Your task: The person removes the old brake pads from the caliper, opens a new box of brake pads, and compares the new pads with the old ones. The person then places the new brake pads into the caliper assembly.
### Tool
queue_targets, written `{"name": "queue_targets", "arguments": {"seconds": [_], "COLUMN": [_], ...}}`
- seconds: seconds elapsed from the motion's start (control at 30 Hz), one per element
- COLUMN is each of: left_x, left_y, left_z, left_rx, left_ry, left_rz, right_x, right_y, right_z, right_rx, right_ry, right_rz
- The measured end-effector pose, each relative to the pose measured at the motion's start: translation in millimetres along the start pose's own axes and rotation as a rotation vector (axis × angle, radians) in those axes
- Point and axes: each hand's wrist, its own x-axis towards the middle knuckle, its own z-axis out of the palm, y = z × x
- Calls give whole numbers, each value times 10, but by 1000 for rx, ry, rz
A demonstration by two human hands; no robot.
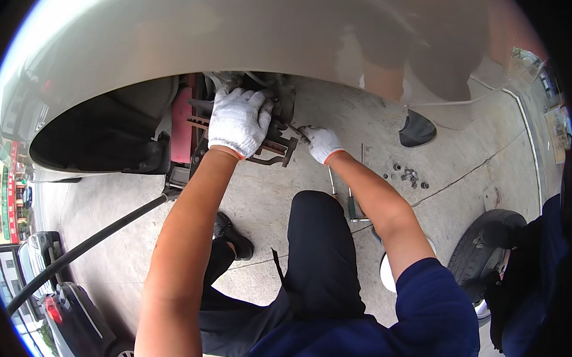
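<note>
**Brake Assembly: Two-Hand Hold Inside the Wheel Arch**

My left hand (239, 121), in a white knit glove, lies spread and pressed flat over the brake caliper (277, 108); the fingers drape across it rather than clench. My right hand (321, 144), gloved the same, is closed around the handle of a slim hand tool (298, 132) whose tip points toward the assembly at 10 o'clock from that hand.

The caliper and its rust-brown bracket (276, 150) sit at 12 o'clock in the head view, under the pale car body (241, 30), with a red jack part (181, 126) just beside them at 9 o'clock.

Handling judgement: the caliper is cast metal, so I expect it to be heavy, rigid and possibly greasy. The knit gloves give friction. The body of the casting is the place to take hold, with a broad palm under or across it, not the thin bracket edges.

Loose nuts (408, 175) lie on the concrete floor (466, 142) at 3 o'clock from my right hand. More tools (352, 207) rest near my right forearm. A removed wheel (481, 251) lies at 4 o'clock.
</note>
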Motion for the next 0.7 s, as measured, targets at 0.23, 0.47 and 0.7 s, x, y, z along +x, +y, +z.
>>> {"name": "queue_targets", "arguments": {"seconds": [0.23, 0.47, 0.7], "left_x": [-50, -131, 46], "left_y": [-68, -107, 7], "left_z": [3, 4, 39], "left_rx": [-6, -13, -45], "left_ry": [21, -21, 16], "left_rz": [5, -25, -16], "right_x": [91, -14, -62], "right_y": [-180, -149, -32], "right_z": [256, 102, -757], "right_rx": [14, 151, 108], "right_ry": [207, 59, -337], "right_rz": [0, 11, 182]}}
